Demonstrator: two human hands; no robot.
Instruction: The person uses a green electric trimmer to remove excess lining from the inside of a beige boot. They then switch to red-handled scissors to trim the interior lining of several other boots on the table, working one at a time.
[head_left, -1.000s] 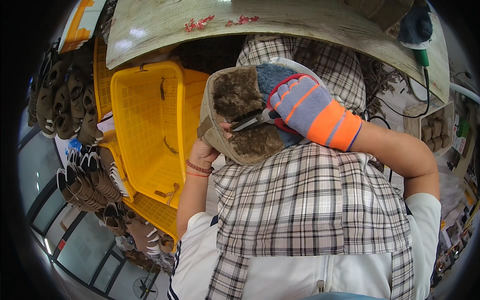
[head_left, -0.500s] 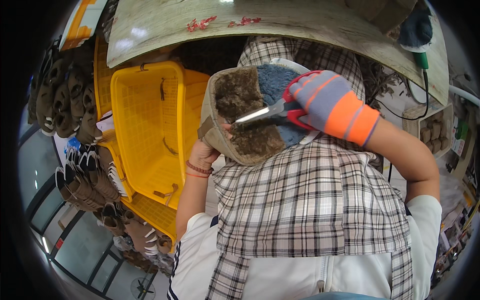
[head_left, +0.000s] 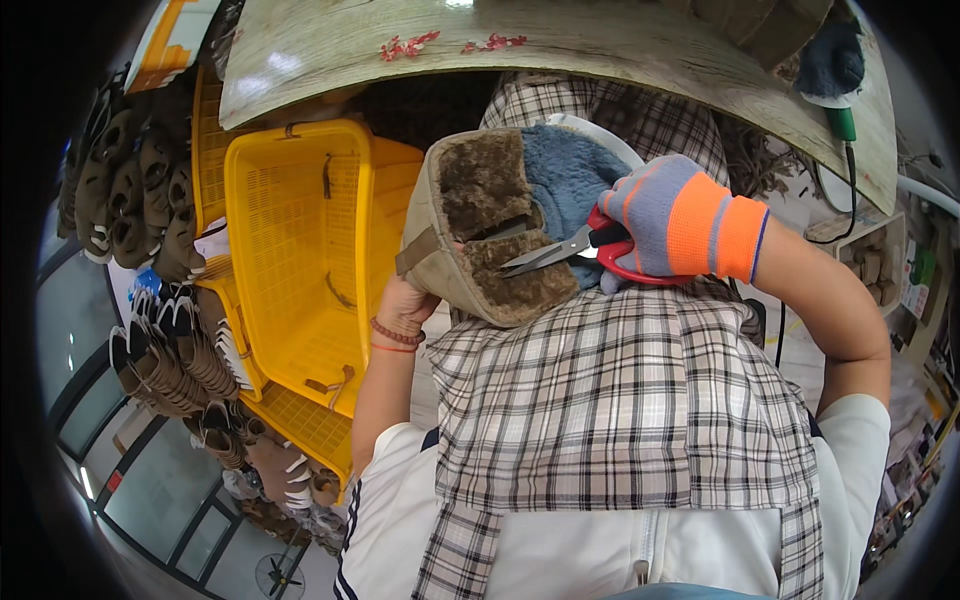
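Observation:
A khaki cap (head_left: pixel 425 205) with thick brown fur lining (head_left: pixel 480 180) lies tilted over my lap, its inside facing up. My left hand (head_left: pixel 407 303) holds its lower left edge, with most fingers hidden beneath; a fingertip shows at a gap in the lining. In my right hand (head_left: pixel 660 220), which wears a grey and orange glove, is a pair of red-handled scissors (head_left: pixel 575 245). Their blades are slightly apart and lie over the lower fur section, pointing left. Blue fluffy material (head_left: pixel 570 170) with a white rim sits against the cap's right side.
Yellow plastic baskets (head_left: pixel 300 250) stand at my left. A wood-patterned table (head_left: pixel 560 45) crosses the top of the view. Stacked brown pieces (head_left: pixel 165 350) are at the far left. A green-handled tool (head_left: pixel 842 122) with a black cord is at the upper right.
My right hand and the scissors have moved slightly right and down, and the blades now lie lower on the fur. The cap's lining shows a darker gap. My left hand keeps its grip.

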